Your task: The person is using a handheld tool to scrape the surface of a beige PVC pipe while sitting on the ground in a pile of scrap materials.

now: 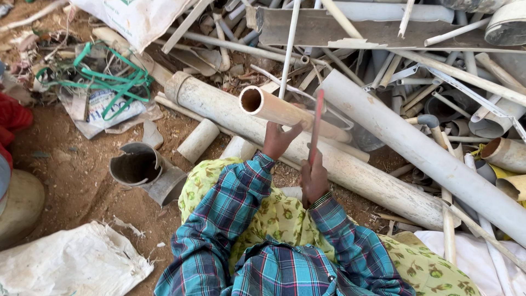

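Note:
My left hand (278, 140) grips a cream plastic pipe (274, 107) from below and holds it up, its open round end pointing left. My right hand (314, 181) is closed on the handle of a thin red-framed hacksaw (316, 125), which stands nearly upright with the blade against the pipe just right of the left hand. Both arms wear blue-green checked sleeves over yellow-green patterned cloth (279, 216) on my lap.
A heap of grey and white pipes (416, 148) fills the right and top. A thick long pipe (339, 164) lies under the hands. A cut pipe fitting (137, 164) sits at left on the dirt, white sacks (71, 263) at bottom left, green strapping (118, 82) at upper left.

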